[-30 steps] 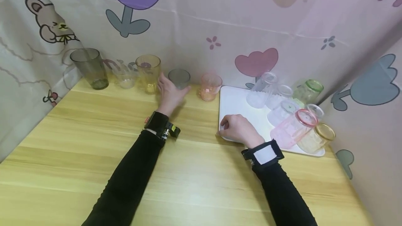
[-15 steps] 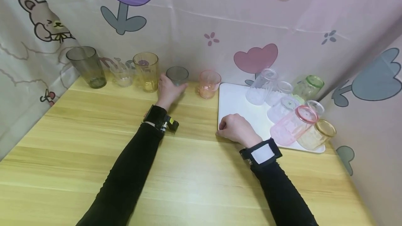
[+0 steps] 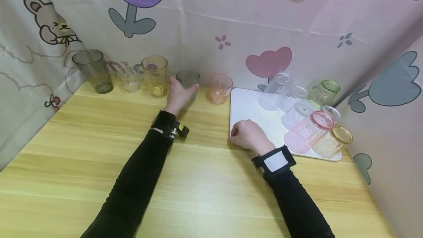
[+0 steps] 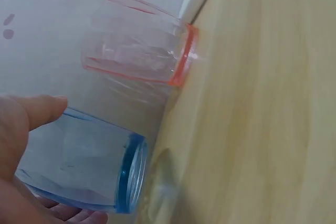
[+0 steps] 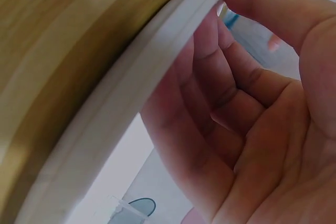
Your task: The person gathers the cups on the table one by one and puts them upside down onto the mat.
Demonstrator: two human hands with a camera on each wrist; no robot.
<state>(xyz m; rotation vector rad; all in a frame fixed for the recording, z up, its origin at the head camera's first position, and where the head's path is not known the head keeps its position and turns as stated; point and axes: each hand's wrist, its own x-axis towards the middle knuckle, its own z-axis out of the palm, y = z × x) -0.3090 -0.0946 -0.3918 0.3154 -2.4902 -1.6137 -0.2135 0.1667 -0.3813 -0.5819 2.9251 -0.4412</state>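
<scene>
My left hand [image 3: 178, 94] grips a small blue-tinted glass [image 4: 79, 156], thumb on one side and fingers on the other. In the left wrist view the glass's blue base appears just off the wood, with its reflection beside it. A small pink-orange glass [image 3: 220, 89] stands to the right of that hand, and a tall amber glass [image 3: 156, 76] to its left. My right hand [image 3: 249, 135] has curled fingers at the near-left corner of a white tray [image 3: 242, 109]. Its thumb and fingers pinch the tray rim [image 5: 126, 82] in the right wrist view.
On the tray stand several upside-down glasses, among them a pink one [image 3: 304, 137], a yellow one [image 3: 330, 144] and a green one [image 3: 322, 94]. A tall grey glass [image 3: 94, 71] and a clear cup [image 3: 130, 80] are at the left. A printed curtain [image 3: 198, 21] hangs behind the table.
My left hand has closed round the blue glass, and the glass has risen or tilted slightly. The right hand stays at the tray corner. The view has shifted a little.
</scene>
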